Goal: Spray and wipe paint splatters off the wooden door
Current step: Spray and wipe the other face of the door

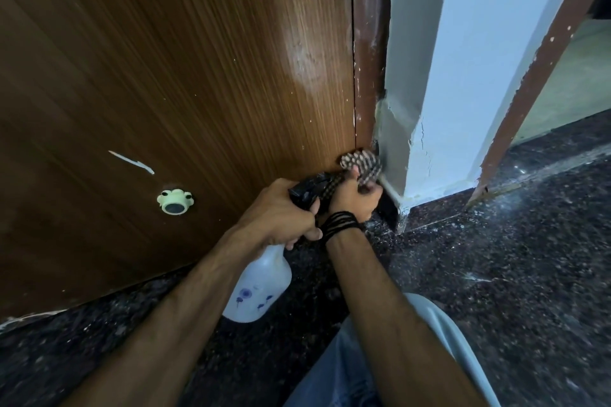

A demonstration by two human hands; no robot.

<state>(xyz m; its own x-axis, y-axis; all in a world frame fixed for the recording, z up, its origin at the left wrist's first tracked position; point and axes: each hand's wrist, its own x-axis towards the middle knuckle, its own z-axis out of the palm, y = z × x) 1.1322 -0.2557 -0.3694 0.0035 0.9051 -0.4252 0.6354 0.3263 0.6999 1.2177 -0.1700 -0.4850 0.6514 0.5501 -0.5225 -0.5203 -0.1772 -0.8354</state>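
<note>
Wooden door [165, 59]: brown veneer with fine streaked grain, glossy, filling the left and centre of the view. A pale, hazy patch is seen on the face near the door's right edge. Small white specks are scattered over the veneer; one long white paint streak [132, 162] lies low on the face, slanting.

Checked cloth [362, 163]: woven, dark-and-light pattern, bunched into a wad. It is pressed against the door's bottom right corner, where door meets frame. It is gripped by the right hand [355, 198], fingers curled round the wad. Dark thread [340, 225] is wound in many turns around the right wrist.

Spray bottle [261, 287]: translucent white plastic, rounded body, blue flower print, black trigger head. It is held by the left hand [281, 211], clamped around the neck and trigger, nozzle aimed toward the cloth. The bottle body hangs below the hand, above the floor, just beside the door's bottom edge.

Door stop [175, 201]: pale green, flower-shaped rim, dark round centre, fixed to the door's lower face, below the streak.

Door frame [368, 43]: darker brown wood, flecked with white paint, running along the door's right edge. Beside it, a wall corner [429, 76] in pale blue-grey paint, cracked and chipped near the base.

Floor [512, 258]: dark speckled stone, polished, dusted with pale marks. Blue denim over a knee [347, 373] is seen at the bottom edge.
</note>
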